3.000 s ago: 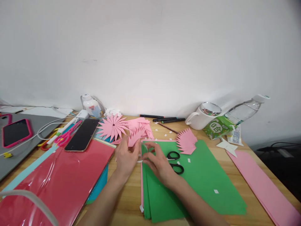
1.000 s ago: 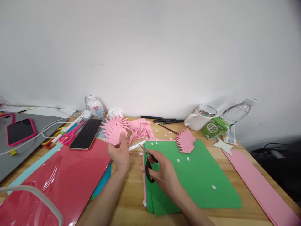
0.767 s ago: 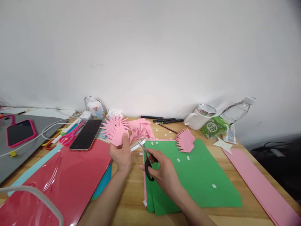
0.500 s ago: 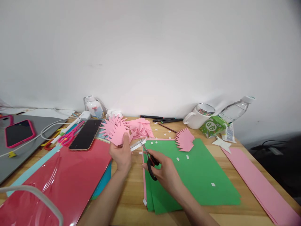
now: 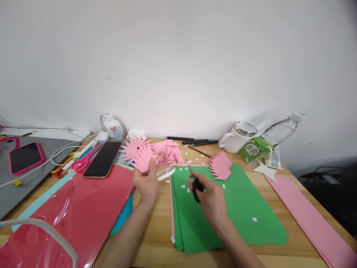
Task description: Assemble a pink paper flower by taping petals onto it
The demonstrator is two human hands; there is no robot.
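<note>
My left hand pinches a spiky pink folded-paper piece between thumb and fingers. A white strip, looking like double-sided tape, sticks out to the right of that hand. Over the green paper, my right hand is closed around black-handled scissors, blurred by motion. A small white scrap is at or near the blade tips. Behind the held piece lies a round pink spiked paper shape, with more folded pink paper beside it. Another pink fan rests on the green paper's far edge.
Small white bits dot the green sheets. To the left are a red glossy packet, a phone and pink scissors. Along the wall stand a white bottle and a mug. Pink strips lie right.
My right hand has moved right with the scissors, away from the white strip. A small white scrap now shows near the blades, apart from the strip. The left hand keeps its hold.
</note>
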